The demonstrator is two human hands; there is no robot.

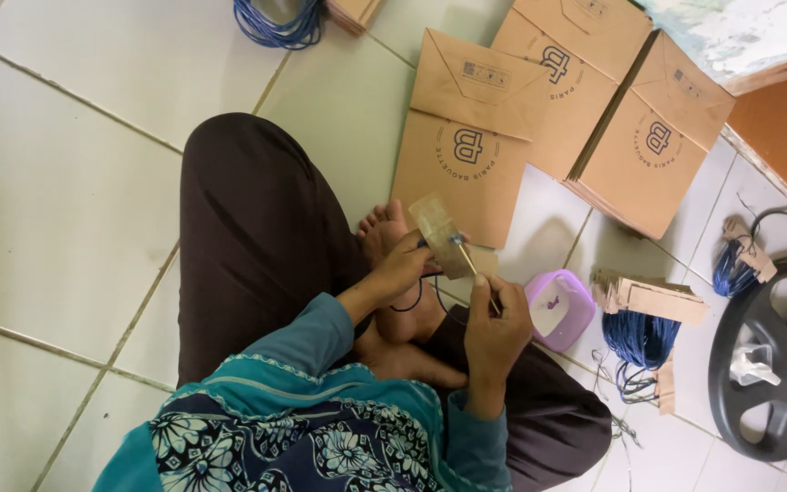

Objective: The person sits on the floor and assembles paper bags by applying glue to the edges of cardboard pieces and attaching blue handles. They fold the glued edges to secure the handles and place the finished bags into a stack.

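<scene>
Cardboard tag (442, 239) pinched in left hand (403, 269), right hand (495, 319) gripping thin stick (467, 260); a slip likely tears the tag or drops blue cord (414, 296).

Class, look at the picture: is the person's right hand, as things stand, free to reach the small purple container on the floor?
Probably not at once: the right hand is pinching a thin stick. The purple container lies right beside it on the tiles, nothing between them.

Matt brown paper bags (466, 155) on glossy, smooth floor tiles (66, 210).
</scene>
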